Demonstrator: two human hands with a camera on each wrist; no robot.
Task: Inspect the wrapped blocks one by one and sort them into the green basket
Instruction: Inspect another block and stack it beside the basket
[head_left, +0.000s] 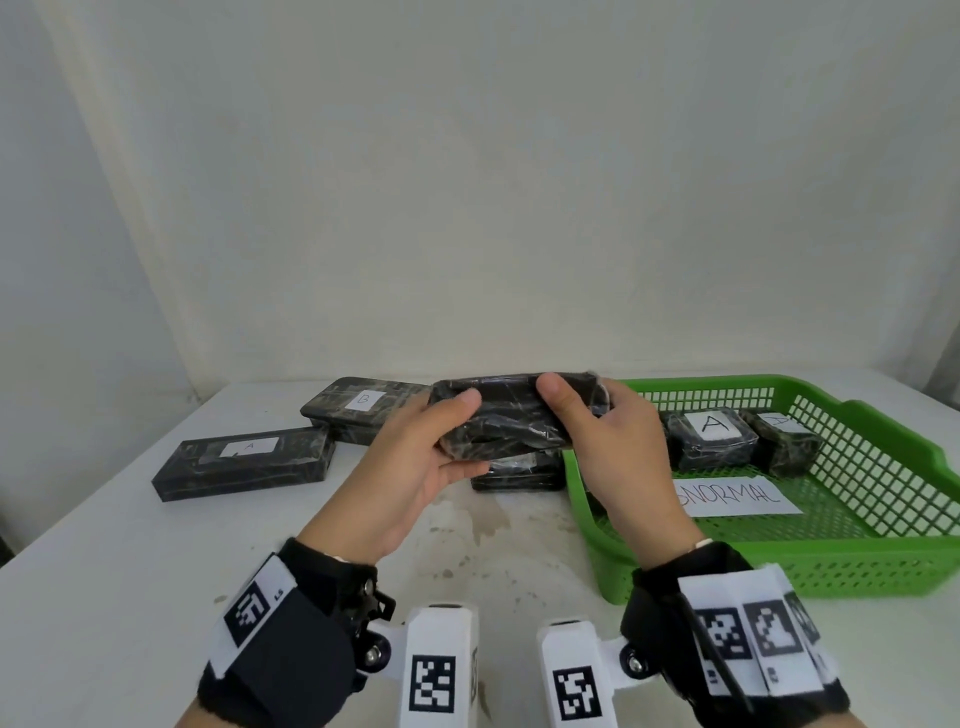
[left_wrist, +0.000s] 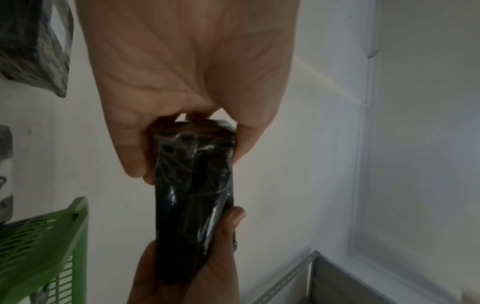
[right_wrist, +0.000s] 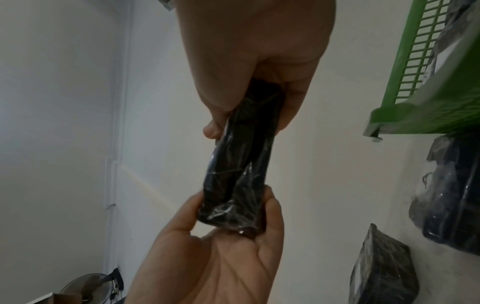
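A black film-wrapped block (head_left: 511, 421) is held in the air over the table's far middle, lengthwise between both hands. My left hand (head_left: 449, 436) grips its left end, thumb on top and fingers beneath. My right hand (head_left: 584, 415) grips the right end the same way. No label shows on the held block. The left wrist view shows this block (left_wrist: 193, 195) end-on, and the right wrist view shows the block (right_wrist: 239, 164) between both hands. The green basket (head_left: 883, 561) stands at the right and holds two wrapped blocks, one (head_left: 711, 439) labelled A.
On the white table (head_left: 130, 571) lie a block labelled A (head_left: 244, 462), a block labelled B (head_left: 363, 410) and another block (head_left: 519, 475) under the held one. A paper sheet with handwriting (head_left: 737, 496) lies in the basket. A wall stands close behind.
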